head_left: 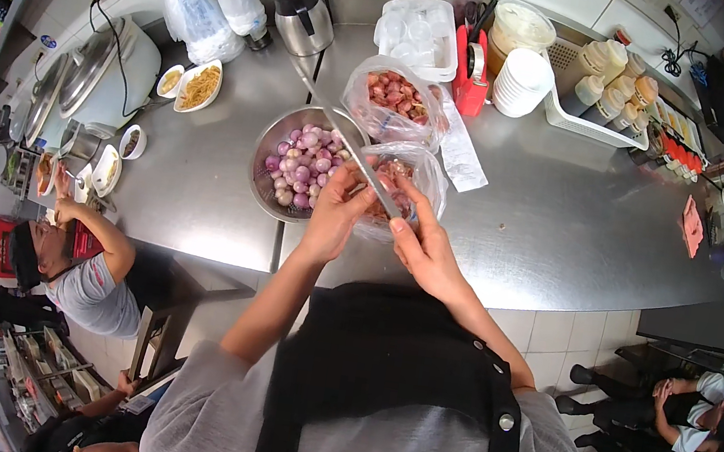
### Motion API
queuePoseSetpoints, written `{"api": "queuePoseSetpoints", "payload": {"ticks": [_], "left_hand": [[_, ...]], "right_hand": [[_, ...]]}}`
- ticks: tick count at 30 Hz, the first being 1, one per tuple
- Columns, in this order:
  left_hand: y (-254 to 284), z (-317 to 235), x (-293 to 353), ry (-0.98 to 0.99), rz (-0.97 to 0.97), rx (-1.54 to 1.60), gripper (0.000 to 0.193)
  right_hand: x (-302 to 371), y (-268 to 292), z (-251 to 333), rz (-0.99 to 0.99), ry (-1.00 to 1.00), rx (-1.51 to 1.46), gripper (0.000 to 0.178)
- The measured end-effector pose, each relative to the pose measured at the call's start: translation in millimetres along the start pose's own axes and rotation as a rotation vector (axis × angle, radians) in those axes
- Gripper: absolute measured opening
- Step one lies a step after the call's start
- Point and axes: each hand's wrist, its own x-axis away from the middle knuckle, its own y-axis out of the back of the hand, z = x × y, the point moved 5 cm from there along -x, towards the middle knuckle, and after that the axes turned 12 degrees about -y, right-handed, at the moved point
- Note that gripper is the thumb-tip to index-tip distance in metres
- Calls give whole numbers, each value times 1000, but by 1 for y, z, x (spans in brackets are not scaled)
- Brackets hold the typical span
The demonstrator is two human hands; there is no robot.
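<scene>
My right hand (429, 252) is closed round the handle of a long knife (340, 121), whose blade slants up and to the left past my left hand. Close against the knife, my left hand (337, 215) has its fingers curled in a pinch; what sits between them is mostly hidden. Beneath both hands lies an open clear plastic bag (429, 175) with reddish-brown skins in it. To the left stands a metal bowl (260, 177) heaped with peeled purple shallots (304, 167). Farther back, another clear bag (357, 87) holds unpeeled red shallots (396, 95).
Behind the bags are a white tray (444, 73), a red tape dispenser (468, 93), stacked white tubs (523, 82) and a steel jug (303, 19). A basket (598, 128) of sauce bottles stands back right. A paper strip (463, 152) lies on the steel counter (555, 235). A co-worker (95, 281) is at left.
</scene>
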Motion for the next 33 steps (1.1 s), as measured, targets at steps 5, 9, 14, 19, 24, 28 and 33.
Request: {"api": "queuePoseSetpoints", "payload": {"ticks": [5, 9, 14, 19, 24, 28, 33], "left_hand": [[8, 6, 0, 30, 6, -131, 33], [10, 3, -1, 42, 46, -134, 31], [3, -3, 0, 118, 65, 47, 32], [8, -3, 2, 84, 21, 70, 32], [14, 7, 3, 65, 18, 25, 31], [12, 10, 2, 80, -26, 41, 28], [9, 12, 1, 50, 17, -5, 28]], "right_hand": [[-3, -2, 0, -72, 166, 288, 58], [-4, -1, -9, -28, 67, 161, 52], [-4, 5, -11, 47, -152, -210, 50], [-7, 18, -20, -4, -199, -176, 52], [-3, 11, -25, 26, -248, -192, 51], [3, -1, -5, 34, -113, -155, 49], [0, -5, -3, -53, 94, 122, 53]]}}
